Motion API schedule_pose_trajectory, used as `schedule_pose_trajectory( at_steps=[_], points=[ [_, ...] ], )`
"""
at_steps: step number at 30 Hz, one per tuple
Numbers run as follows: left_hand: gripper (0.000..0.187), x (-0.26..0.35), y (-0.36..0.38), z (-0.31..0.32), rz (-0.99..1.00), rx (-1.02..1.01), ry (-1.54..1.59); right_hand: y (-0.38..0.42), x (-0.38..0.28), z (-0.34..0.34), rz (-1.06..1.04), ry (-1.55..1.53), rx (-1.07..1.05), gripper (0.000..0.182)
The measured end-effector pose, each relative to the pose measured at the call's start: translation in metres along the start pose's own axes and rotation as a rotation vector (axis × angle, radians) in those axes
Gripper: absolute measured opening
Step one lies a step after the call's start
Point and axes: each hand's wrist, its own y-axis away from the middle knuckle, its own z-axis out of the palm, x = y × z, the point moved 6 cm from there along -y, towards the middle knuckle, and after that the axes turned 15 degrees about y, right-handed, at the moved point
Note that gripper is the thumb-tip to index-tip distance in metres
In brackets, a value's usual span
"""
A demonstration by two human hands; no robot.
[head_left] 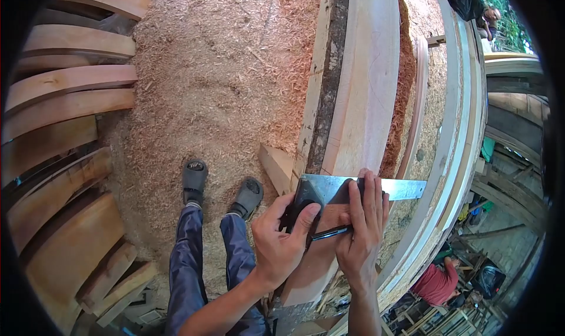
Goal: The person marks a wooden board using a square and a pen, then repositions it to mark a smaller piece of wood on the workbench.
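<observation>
A try square with a dark stock and a shiny metal blade (406, 189) lies across a long pale wooden plank (368, 88). My left hand (282, 236) grips the stock at the plank's left edge, thumb on top. My right hand (363, 227) presses the blade with stretched fingers and also holds a black pen (331, 233), which points left toward the stock. Faint lines show on the plank near the blade.
Curved wooden pieces (76, 41) are stacked along the left. Shavings (206, 83) cover the floor around my feet. A wood block (276, 165) lies beside the bench. Long curved boards (450, 159) run on the right; beyond them is a person in a red shirt (436, 283).
</observation>
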Motion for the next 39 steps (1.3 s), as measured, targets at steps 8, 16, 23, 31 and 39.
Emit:
schedule_pose_trajectory(
  at_steps=[8,16,23,31,39],
  points=[
    [0.025,0.011,-0.001,0.005,0.071,-0.012,-0.137,-0.003,0.006,-0.011,0.002,-0.077,0.002,0.045],
    [0.023,0.006,0.001,0.003,0.03,0.061,-0.12,0.004,0.055,-0.032,0.36,-0.971,0.556,0.051],
    [0.021,0.012,0.001,0.004,0.029,0.003,-0.235,-0.024,0.027,-0.003,0.388,-1.232,0.434,0.031],
    [0.021,0.012,0.001,0.004,0.01,0.028,-0.235,-0.025,0.018,0.001,0.421,-1.137,0.265,0.014],
    [0.021,0.011,0.001,0.004,0.006,0.044,-0.193,-0.032,0.01,-0.001,0.326,-0.933,0.175,0.014]
  ],
)
